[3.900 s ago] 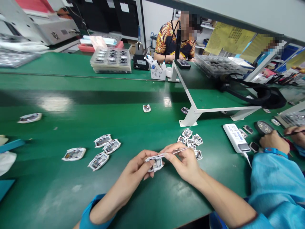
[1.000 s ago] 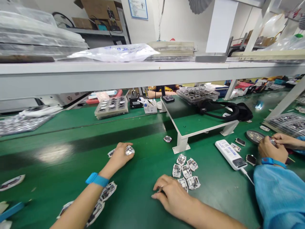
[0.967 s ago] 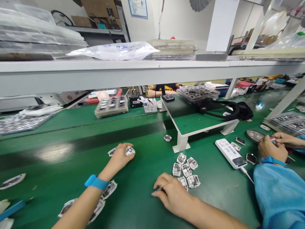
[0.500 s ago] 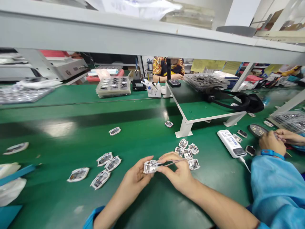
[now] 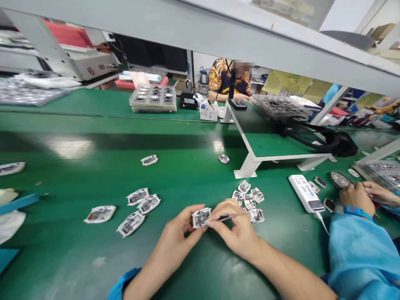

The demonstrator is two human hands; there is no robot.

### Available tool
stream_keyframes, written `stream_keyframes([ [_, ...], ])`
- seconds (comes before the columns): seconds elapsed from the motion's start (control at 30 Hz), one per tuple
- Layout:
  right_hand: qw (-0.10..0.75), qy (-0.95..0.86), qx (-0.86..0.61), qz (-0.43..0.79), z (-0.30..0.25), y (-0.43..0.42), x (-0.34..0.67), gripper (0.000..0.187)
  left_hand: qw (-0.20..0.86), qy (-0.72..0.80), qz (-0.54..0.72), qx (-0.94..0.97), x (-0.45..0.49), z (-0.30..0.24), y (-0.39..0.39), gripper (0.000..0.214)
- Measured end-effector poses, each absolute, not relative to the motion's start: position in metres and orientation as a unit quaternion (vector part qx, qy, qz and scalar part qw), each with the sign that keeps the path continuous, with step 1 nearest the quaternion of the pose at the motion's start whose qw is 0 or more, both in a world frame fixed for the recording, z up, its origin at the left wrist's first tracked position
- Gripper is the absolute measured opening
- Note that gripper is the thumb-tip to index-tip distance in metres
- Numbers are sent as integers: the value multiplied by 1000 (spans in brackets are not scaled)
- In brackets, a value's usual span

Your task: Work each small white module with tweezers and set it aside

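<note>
Between thumb and fingers, my left hand (image 5: pixel 181 231) grips a small white watch casing (image 5: pixel 201 217) with electronic parts showing inside. My right hand (image 5: pixel 234 227) is closed on thin metal tweezers (image 5: pixel 233 216), whose tips reach the right side of that casing. Just beyond my right hand lies a cluster of several similar open casings (image 5: pixel 249 201). To the left of my hands, more casings (image 5: pixel 131 223) rest on the green table (image 5: pixel 62 258), and one (image 5: pixel 100 214) sits a little apart from them.
A white-legged stand (image 5: pixel 245 166) carries a black headband-like device (image 5: pixel 331 141). A white power bank (image 5: pixel 306 193) with a cable lies on the right, near a co-worker's hands (image 5: pixel 359 198). Stacked plastic trays (image 5: pixel 153 99) stand at the back. Overhead runs a grey shelf (image 5: pixel 200 35).
The head view has tilted and shifted slightly. The tweezers' tips have moved over the casing's lower right part, and the casing is turned a little in my left hand.
</note>
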State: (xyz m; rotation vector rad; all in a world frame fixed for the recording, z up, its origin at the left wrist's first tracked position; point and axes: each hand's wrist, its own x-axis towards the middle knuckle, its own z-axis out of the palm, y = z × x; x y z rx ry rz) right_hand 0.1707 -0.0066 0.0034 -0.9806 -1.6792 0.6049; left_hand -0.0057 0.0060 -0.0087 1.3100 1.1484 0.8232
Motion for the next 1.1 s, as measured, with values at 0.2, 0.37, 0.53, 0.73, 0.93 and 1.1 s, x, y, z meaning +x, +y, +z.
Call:
stream_keyframes([
  [0.2,514,-656,-440,335,3,-4,173,2,641,477,347,491,-3,4,4,36],
  [0.37,549,-583,-459,383,0,-3,173,8,651,487,332,478,3,3,0,35],
  [0.53,530,-592,-466,389,-2,-3,172,6,660,480,318,483,6,0,-1,34],
  [0.73,543,-608,-448,366,2,-4,173,5,655,492,332,467,5,-1,-1,36],
  [0.93,538,-676,-405,298,3,-6,168,7,664,480,343,460,8,-6,-2,42],
  [1.1,534,-670,-416,305,0,-5,168,5,655,487,337,469,8,-5,-2,40],
])
